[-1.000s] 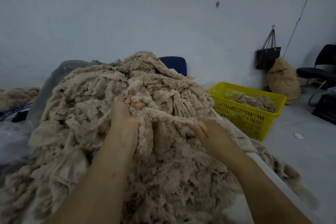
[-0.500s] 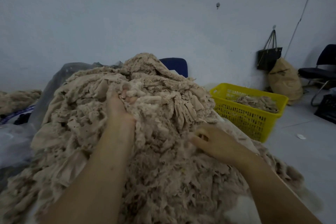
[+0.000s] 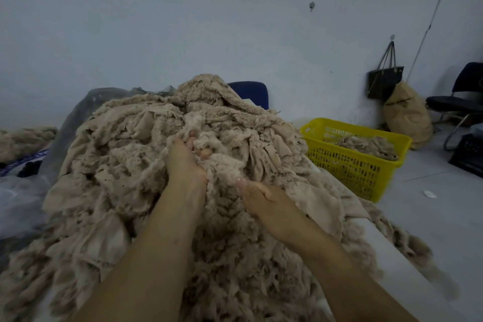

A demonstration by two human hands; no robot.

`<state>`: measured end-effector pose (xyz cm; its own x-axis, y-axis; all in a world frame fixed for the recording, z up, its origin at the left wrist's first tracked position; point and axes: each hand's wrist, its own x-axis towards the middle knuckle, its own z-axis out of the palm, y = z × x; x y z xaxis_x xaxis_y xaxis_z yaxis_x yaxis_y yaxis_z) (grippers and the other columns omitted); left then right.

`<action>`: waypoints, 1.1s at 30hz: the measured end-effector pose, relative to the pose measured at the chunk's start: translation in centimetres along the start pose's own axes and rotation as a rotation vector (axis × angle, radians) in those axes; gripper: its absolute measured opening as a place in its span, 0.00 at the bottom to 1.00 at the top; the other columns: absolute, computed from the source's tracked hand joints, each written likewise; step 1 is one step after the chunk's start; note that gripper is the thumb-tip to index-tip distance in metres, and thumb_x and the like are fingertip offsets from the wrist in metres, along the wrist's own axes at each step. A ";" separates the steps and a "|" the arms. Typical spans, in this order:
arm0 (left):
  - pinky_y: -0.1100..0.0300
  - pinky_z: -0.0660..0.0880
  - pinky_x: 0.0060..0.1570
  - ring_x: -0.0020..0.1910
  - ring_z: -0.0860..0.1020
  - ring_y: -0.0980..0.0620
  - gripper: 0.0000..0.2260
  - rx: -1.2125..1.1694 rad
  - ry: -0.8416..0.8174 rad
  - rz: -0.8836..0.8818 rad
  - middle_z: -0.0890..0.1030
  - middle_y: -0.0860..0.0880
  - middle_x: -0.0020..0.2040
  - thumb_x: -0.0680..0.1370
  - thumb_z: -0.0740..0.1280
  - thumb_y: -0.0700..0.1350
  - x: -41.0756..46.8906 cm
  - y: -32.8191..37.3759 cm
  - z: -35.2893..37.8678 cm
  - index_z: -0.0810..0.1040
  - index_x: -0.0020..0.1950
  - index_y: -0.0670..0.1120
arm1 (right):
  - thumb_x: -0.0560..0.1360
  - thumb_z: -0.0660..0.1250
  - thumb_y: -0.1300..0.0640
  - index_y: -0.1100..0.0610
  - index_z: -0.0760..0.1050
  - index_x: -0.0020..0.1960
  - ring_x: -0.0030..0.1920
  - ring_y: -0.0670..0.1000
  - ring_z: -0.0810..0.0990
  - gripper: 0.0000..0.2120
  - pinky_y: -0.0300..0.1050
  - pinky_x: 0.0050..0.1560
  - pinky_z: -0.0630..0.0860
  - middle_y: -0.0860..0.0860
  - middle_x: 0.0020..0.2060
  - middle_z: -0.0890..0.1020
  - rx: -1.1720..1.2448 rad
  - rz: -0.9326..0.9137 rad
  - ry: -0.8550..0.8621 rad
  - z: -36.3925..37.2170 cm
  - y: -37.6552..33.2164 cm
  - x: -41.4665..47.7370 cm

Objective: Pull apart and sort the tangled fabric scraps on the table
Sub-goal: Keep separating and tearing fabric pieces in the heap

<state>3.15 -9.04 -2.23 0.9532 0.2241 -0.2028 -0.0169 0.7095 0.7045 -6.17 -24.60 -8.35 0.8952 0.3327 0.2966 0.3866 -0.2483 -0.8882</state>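
Table [image 3: 384, 253] mostly hidden under scraps [image 3: 117, 165]; left hand [image 3: 184, 162], right hand [image 3: 264, 198] half-buried.

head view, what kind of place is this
Probably a small textile sorting workroom: a big heap of beige fabric scraps, a yellow basket part-filled with more, and a stuffed sack against the bare wall.

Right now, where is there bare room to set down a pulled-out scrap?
A narrow bare strip of table runs along the right edge, between the scrap pile and the floor. The yellow basket has room in its left part. Around the left hand and right hand scraps cover everything.
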 end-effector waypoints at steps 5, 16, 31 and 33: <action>0.68 0.66 0.20 0.28 0.68 0.60 0.08 -0.188 -0.143 -0.046 0.72 0.56 0.32 0.82 0.60 0.52 1.3 2.3 -1.5 0.77 0.46 0.55 | 0.76 0.55 0.29 0.46 0.72 0.31 0.28 0.42 0.70 0.26 0.43 0.36 0.68 0.43 0.27 0.72 -0.039 0.185 0.114 -4.7 2.4 -1.3; 0.53 0.82 0.52 0.52 0.85 0.46 0.31 0.580 -0.581 0.030 0.86 0.43 0.52 0.78 0.59 0.67 -6.0 -2.9 2.5 0.83 0.59 0.40 | 0.70 0.71 0.35 0.30 0.72 0.63 0.57 0.35 0.79 0.22 0.37 0.59 0.77 0.31 0.58 0.79 0.398 0.223 0.038 -0.7 1.3 0.9; 0.50 0.74 0.58 0.50 0.80 0.47 0.15 1.085 -0.712 0.154 0.82 0.50 0.47 0.78 0.63 0.61 -5.5 -6.0 2.1 0.82 0.49 0.51 | 0.82 0.61 0.51 0.52 0.84 0.54 0.51 0.50 0.85 0.13 0.46 0.48 0.81 0.52 0.52 0.86 0.433 0.298 0.395 -5.7 2.4 0.3; 0.53 0.76 0.55 0.51 0.79 0.51 0.12 0.896 -0.738 0.064 0.81 0.49 0.53 0.80 0.63 0.58 -5.8 -7.0 2.3 0.81 0.54 0.54 | 0.82 0.60 0.53 0.58 0.82 0.50 0.44 0.51 0.85 0.14 0.46 0.44 0.81 0.57 0.46 0.85 0.583 0.267 0.575 -7.4 2.4 0.9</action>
<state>-1.51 -16.83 -4.37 0.9076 -0.4106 0.0879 -0.1326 -0.0816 0.9878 -2.82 -31.65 -7.58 0.9740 -0.2220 0.0443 0.1129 0.3065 -0.9452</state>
